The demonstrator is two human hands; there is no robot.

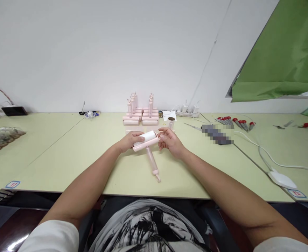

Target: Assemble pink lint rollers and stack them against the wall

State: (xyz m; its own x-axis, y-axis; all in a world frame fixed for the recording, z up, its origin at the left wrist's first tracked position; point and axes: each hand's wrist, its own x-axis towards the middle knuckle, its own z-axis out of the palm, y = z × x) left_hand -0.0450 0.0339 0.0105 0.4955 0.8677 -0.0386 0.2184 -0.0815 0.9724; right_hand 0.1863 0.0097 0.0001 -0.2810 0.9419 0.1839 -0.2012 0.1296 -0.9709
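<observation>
A pale pink lint roller (152,159) with a white roll in its head lies tilted over the table, its translucent handle pointing toward me. My left hand (131,141) is closed around the left end of the head, thumb lying on the white roll. At the head's right end is my right hand (172,142), fingers apart and curved, fingertips close to or touching the end. Just behind stand several finished-looking pink lint rollers (132,119) in two groups, handles up. A small roll with a brown core (171,122) stands beyond my right fingers.
Clear plastic pieces (155,128) lie behind my hands. Rightward are a blurred-out dark object (217,134), several red-ended tools (244,124), a white cable and a white device (282,179). A power strip (188,114) runs along the wall. Plastic-wrapped items (1,140) sit far left.
</observation>
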